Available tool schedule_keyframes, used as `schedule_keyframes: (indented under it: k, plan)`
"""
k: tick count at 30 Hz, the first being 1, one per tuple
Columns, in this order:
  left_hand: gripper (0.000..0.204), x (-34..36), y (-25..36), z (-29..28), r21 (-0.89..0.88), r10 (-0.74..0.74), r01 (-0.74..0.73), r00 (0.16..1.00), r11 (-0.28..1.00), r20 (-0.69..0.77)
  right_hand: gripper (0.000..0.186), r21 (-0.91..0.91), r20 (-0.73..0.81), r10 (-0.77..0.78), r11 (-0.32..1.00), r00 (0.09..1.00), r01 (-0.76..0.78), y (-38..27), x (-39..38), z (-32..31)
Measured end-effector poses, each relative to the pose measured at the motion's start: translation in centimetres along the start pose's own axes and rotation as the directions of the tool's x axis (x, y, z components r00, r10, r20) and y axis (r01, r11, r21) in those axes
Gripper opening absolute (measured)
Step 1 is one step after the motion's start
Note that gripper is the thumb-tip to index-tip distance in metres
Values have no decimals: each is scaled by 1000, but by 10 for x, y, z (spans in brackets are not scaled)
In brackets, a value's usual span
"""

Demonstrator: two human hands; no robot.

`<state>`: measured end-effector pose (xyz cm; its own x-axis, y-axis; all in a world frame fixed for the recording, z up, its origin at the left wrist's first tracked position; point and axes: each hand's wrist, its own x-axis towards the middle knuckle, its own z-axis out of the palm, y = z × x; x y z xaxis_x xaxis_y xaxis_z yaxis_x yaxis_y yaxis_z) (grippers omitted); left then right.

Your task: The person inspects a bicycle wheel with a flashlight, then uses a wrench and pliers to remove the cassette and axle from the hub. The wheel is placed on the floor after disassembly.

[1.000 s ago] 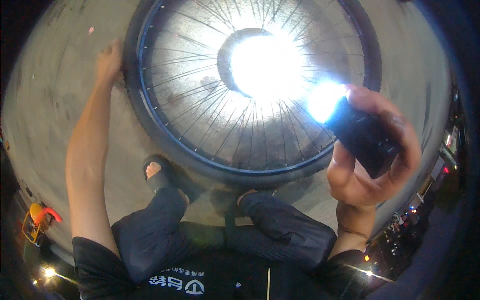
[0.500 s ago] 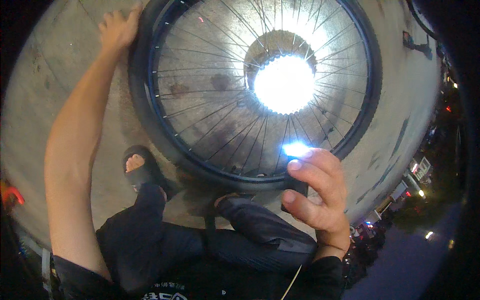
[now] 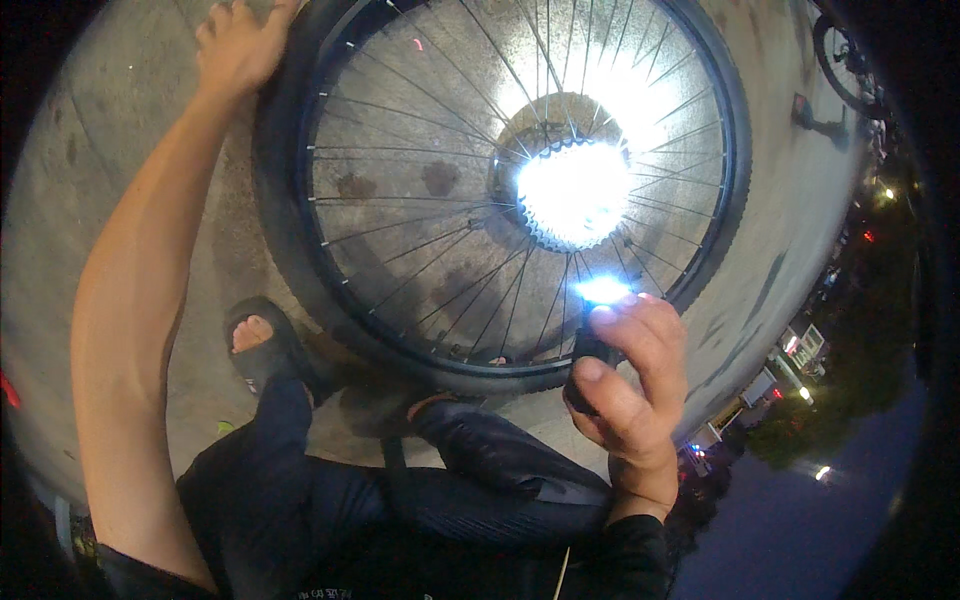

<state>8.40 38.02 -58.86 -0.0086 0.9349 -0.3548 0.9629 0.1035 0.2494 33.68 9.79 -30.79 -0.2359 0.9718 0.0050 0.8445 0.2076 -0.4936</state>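
A bicycle wheel [image 3: 310,235] with a black tyre and thin spokes spreads before me, its sprocket cassette [image 3: 572,195] glaring white under strong light. My right hand [image 3: 640,370] is closed round a small black flashlight [image 3: 592,345], whose lit end glows near the wheel's lower right rim. At the tyre's upper left edge, my left hand [image 3: 238,50] is stretched out, fingers apart, with one digit against the tyre. The picture's top edge cuts off part of that hand.
My sandalled left foot [image 3: 255,335] stands on the concrete floor [image 3: 120,200] below the wheel. Another bicycle [image 3: 845,65] is at the far right, close to a small dark object [image 3: 803,112]. Street lights and buildings show along the right rim.
The cassette and its glare sit slightly lower in view. My right hand has lowered a little, showing more of the flashlight body. The left hand keeps its place at the tyre.
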Motion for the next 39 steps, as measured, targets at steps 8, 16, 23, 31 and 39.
schedule_keyframes:
  k: [8, 16, 23, 31, 39]
  plan:
    - [93, 3, -7, 11, -53, 9, -12, 999, 999, -48, 58, 63, -174, 152, 988, 973, -143, -3, -10, -17]
    - [94, -8, 3, -1, -87, 16, -21, 999, 996, -49, 54, -77, -220, 106, 989, 970, -126, -4, 2, -20]
    - [93, 0, -3, 6, -63, 15, -18, 999, 998, -49, 53, -96, -210, 102, 988, 972, -125, -3, 4, -22]
    - [91, 1, -2, 9, -27, 21, -23, 997, 999, -72, 55, -30, -278, 111, 992, 954, -124, 2, 4, -16]
    - [88, 2, 2, 14, -12, 0, 0, 998, 1000, -70, 53, 4, -399, 129, 990, 908, -140, 8, 6, -12]
